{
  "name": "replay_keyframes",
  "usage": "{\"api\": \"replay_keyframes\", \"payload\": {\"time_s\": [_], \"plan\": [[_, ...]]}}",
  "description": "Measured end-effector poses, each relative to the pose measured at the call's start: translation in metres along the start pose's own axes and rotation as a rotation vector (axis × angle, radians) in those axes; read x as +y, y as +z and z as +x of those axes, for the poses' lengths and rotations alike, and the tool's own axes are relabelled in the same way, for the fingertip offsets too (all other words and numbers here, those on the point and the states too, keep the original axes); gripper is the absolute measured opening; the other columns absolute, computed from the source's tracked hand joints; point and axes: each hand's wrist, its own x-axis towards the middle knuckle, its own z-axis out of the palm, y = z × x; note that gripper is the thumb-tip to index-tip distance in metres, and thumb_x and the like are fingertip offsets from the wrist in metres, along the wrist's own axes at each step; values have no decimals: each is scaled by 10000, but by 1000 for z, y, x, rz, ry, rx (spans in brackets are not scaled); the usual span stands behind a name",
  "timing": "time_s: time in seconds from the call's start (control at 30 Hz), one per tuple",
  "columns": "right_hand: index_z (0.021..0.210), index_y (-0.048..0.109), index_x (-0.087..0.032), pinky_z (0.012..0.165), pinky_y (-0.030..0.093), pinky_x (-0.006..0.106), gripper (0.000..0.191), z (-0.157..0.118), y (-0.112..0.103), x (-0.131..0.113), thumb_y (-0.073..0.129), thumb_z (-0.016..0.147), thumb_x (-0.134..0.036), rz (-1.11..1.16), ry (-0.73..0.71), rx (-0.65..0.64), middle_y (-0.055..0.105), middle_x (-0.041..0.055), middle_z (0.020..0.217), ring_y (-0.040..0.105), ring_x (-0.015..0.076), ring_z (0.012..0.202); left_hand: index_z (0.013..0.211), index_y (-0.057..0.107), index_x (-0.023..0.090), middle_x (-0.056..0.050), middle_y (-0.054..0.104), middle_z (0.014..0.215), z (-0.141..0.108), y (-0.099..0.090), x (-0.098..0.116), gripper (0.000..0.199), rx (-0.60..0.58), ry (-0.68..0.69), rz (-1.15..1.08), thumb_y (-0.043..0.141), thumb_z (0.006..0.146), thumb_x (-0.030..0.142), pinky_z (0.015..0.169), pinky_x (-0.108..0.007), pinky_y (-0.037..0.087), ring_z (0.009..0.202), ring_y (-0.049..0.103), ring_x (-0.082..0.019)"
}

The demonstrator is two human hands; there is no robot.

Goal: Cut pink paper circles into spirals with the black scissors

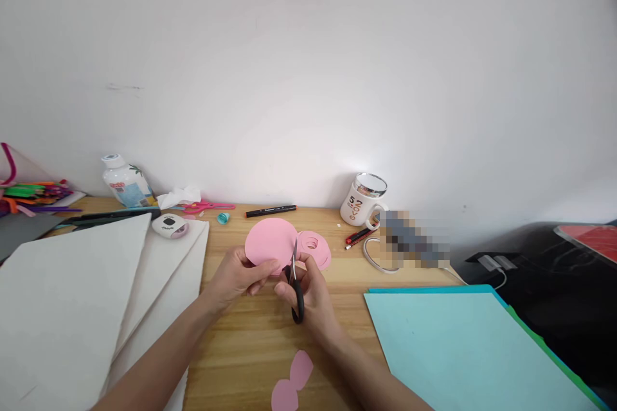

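Note:
My left hand (244, 275) pinches the lower left edge of a round pink paper disc (270, 241), held up above the wooden table. In my right hand (311, 289) is a pair of scissors (297, 298) with black handles. Their blades point upward at the disc's right edge; whether they are cutting into it I cannot tell. Just behind my right fingers lie more pink paper pieces (321, 250), one with a spiral or ring-shaped opening. Two small rounded pink paper pieces (301, 369) rest on the table nearer to me.
White boards (62, 295) cover the left side, with a white tape dispenser (169, 226) on them. Behind are a white bottle (126, 183), pink scissors (207, 206) and a black marker (270, 211). A white mug (359, 202) stands back right, and light blue sheets (463, 334) lie at right.

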Motion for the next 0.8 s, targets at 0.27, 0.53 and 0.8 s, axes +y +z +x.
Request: {"api": "replay_keyframes", "payload": {"time_s": [0.27,0.53,0.8], "plan": [[891,384,-242,465,270,210,458,-1,0,-3,719,636,-421,-18,7,-14,490,-63,610,367,90,477,497,533,136,61,409,331,0,-1,1,334,15,8,-2,644,679,392,359,-191,214,325,305,-44],[852,367,-241,418,282,195,435,-1,0,-6,697,646,-437,-94,36,11,492,-85,516,391,92,443,467,478,147,66,391,337,0,-2,6,360,20,14,5,637,683,386,368,-200,212,331,299,-40],[877,383,-239,419,329,201,430,-1,1,-4,696,650,-427,-78,28,10,516,-88,509,469,103,425,495,490,150,41,482,386,-1,2,12,353,-5,8,-108,622,696,408,325,-181,252,310,378,-53]]}}
